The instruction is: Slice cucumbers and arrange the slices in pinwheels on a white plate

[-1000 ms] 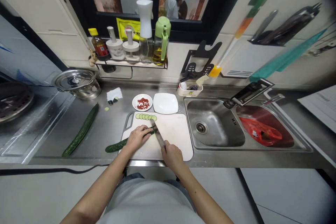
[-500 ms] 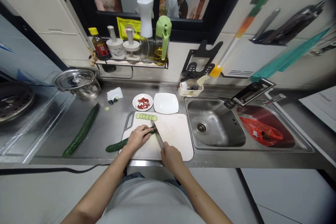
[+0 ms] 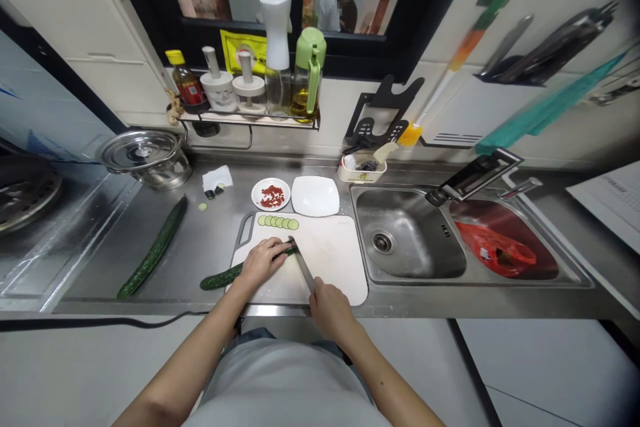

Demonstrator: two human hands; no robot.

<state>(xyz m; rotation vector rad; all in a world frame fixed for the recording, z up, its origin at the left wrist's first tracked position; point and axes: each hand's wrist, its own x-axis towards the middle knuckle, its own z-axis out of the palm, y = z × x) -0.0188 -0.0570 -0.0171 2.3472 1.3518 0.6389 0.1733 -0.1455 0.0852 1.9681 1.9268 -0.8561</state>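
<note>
A dark green cucumber lies across the left part of the white cutting board. My left hand is closed over its right part, fingers near the cut end. In my right hand is a kitchen knife, gripped by its handle, with the blade right beside the cucumber's end. Several thin cucumber slices overlap in a row at the board's top left. Behind the board stand a plate with chopped red bits and a square white plate.
Another whole cucumber lies on the counter at left, near a lidded steel pot. A white paper has dark scraps by it. At right is a steel sink with a red plastic bag. Bottles line a wall shelf.
My right hand and the knife have shifted slightly right and toward me, with the blade tip lower on the board. My left hand stays on the cucumber.
</note>
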